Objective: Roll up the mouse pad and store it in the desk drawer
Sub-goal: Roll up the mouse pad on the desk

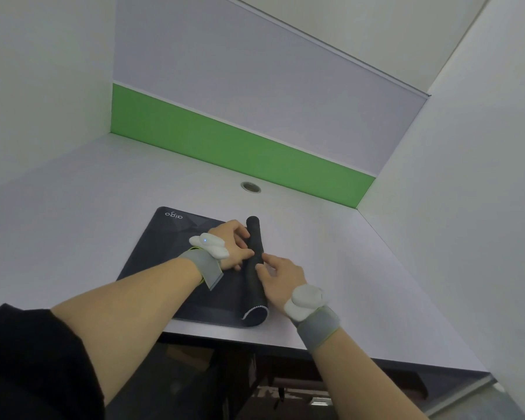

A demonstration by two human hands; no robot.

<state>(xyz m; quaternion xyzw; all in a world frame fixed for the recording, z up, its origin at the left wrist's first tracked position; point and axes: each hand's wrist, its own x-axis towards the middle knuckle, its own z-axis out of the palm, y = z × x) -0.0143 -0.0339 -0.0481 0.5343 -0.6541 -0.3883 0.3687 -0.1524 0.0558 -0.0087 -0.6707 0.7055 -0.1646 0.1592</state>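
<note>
On the white desk (331, 237), near the front edge, lies the dark mouse pad (176, 256). Its right side is rolled into a tight black tube w/ a pale stitched rim at the near end; the left part is flat & shows a small white logo at the far corner. The left hand (231, 247) rests on the flat part, fingers curled vs. the roll. The right hand (281, 275) sits on the roll's other side, fingertips pinching it.

Beyond my grip, a white desk (73, 189) with a grommet (250, 187), a green-banded partition (225, 140), white walls (467, 177) either side
</note>
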